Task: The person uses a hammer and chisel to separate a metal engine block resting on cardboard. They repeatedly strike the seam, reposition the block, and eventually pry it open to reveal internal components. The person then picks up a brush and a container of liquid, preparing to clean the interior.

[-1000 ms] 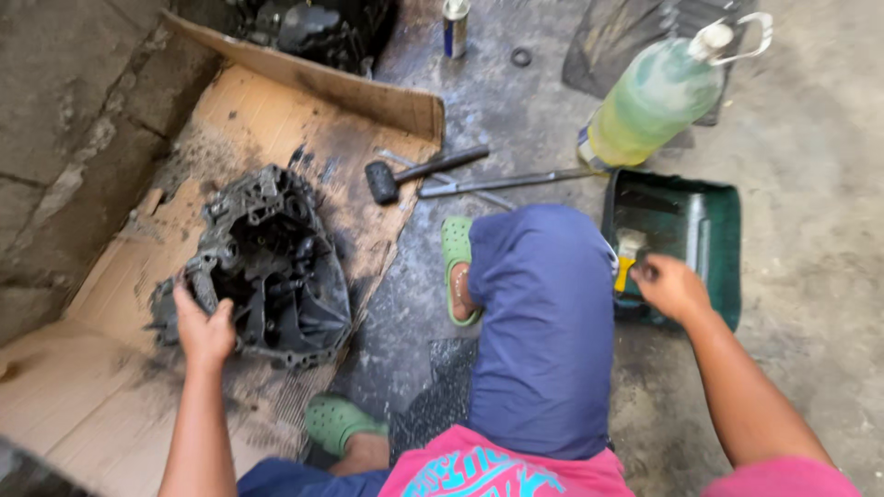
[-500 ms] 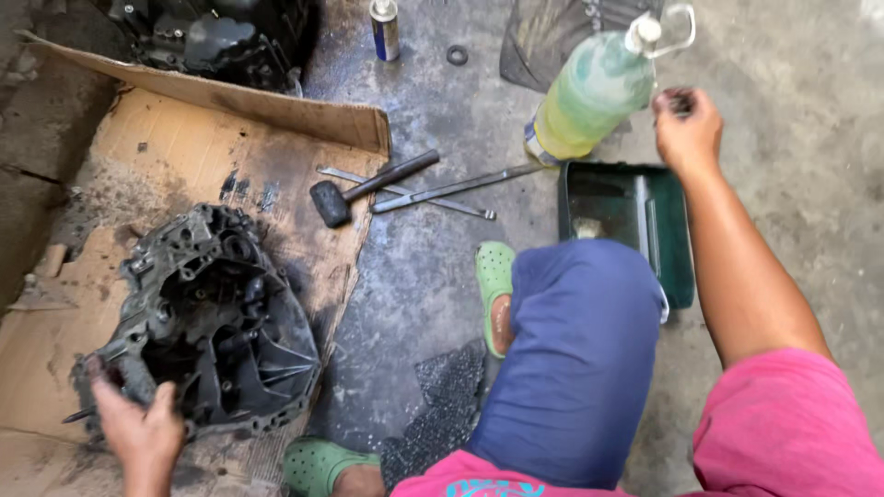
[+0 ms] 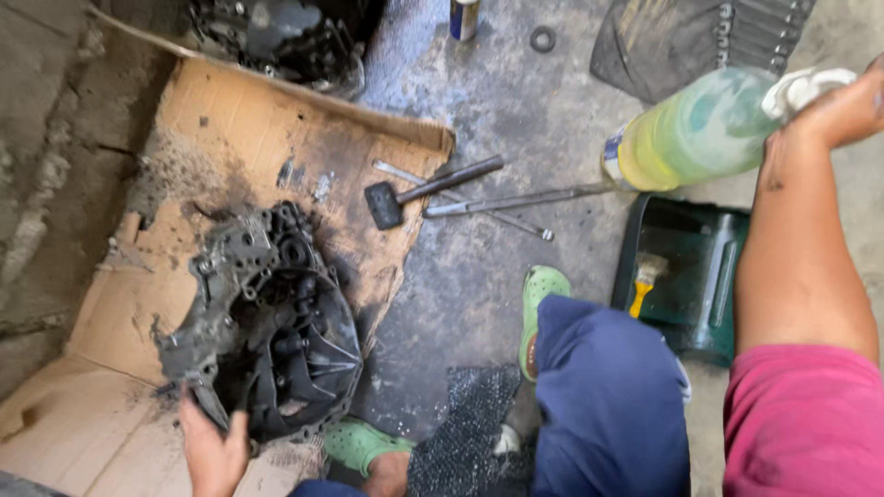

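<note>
A black, greasy gearbox housing [image 3: 267, 322] lies on a sheet of stained cardboard [image 3: 184, 184]. My left hand [image 3: 214, 449] grips its near rim at the bottom of the view. My right hand [image 3: 833, 110] is raised at the upper right and holds the neck of a clear plastic bottle [image 3: 695, 129] of yellow-green liquid, tilted on its side above a dark green tray [image 3: 686, 276]. A yellow-handled brush [image 3: 645, 281] lies in the tray. My blue-trousered knee [image 3: 603, 405] and green sandals are in the foreground.
A black mallet [image 3: 424, 191], a long metal bar [image 3: 516, 201] and a thin rod lie on the concrete floor. Another dark engine part [image 3: 276, 37] sits at the top, with a spray can [image 3: 463, 17], a ring [image 3: 542, 39] and a tool roll [image 3: 700, 37] nearby.
My right hand left the green tray, rose to the bottle and now holds it tilted in the air. My left hand slid from the housing's left side to its near rim.
</note>
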